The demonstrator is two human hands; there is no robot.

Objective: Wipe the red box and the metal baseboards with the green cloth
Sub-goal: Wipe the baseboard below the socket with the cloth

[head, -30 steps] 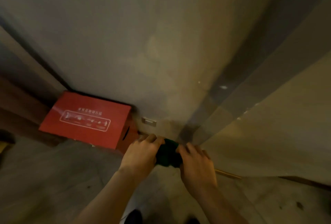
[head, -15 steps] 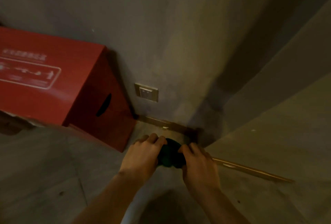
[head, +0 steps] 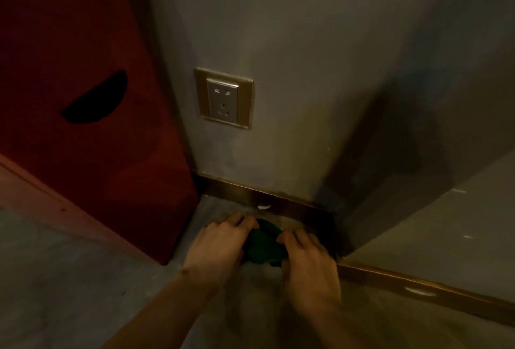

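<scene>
A bunched green cloth (head: pixel 263 245) is held low over the floor between both hands. My left hand (head: pixel 220 248) grips its left side and my right hand (head: pixel 308 262) grips its right side. Just beyond them a brass-coloured metal baseboard (head: pixel 250 195) runs along the foot of the wall. A second metal baseboard (head: pixel 418 290) runs off to the right past the wall corner. The red box (head: pixel 92 114) stands on the left with a dark curved handle hole in its side. Its top is out of frame.
A wall socket (head: pixel 223 99) in a brass frame sits on the grey wall above the baseboard. A protruding wall corner (head: pixel 341 240) is right of my hands. Grey floor (head: pixel 69 279) lies in front of the box.
The view has dropped much closer to the floor and wall. The red box and socket now look far larger. Both hands still hold the cloth, now close to the baseboard.
</scene>
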